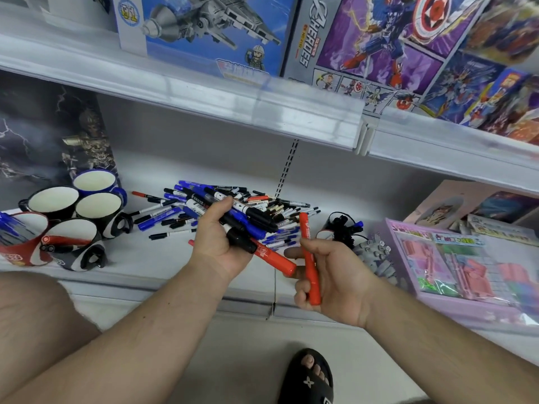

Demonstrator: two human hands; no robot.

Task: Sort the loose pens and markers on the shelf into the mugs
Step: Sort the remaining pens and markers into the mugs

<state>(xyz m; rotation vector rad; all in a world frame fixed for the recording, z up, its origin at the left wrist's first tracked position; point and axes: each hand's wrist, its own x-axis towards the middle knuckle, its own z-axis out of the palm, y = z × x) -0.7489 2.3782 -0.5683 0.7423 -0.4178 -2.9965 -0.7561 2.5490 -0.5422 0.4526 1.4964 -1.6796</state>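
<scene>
Red plastic marker (309, 259) pinched upright in right hand (335, 275), prob. kept apart by colour. Left hand (221, 237) grips a mixed bundle of black, blue & red markers (248, 225), gathered to carry in one go. Loose pen pile (233, 208) on white shelf (163, 258); ceramic mugs (70, 217) clustered at left, one w/ blue pens

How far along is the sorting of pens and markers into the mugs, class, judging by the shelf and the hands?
Early on. Done: the red mug at far left already holds blue pens. In hand: the left hand grips a mixed bundle of markers, and the right hand holds one red marker. Left: a large loose pile remains on the shelf, and the other mugs look empty.
</scene>
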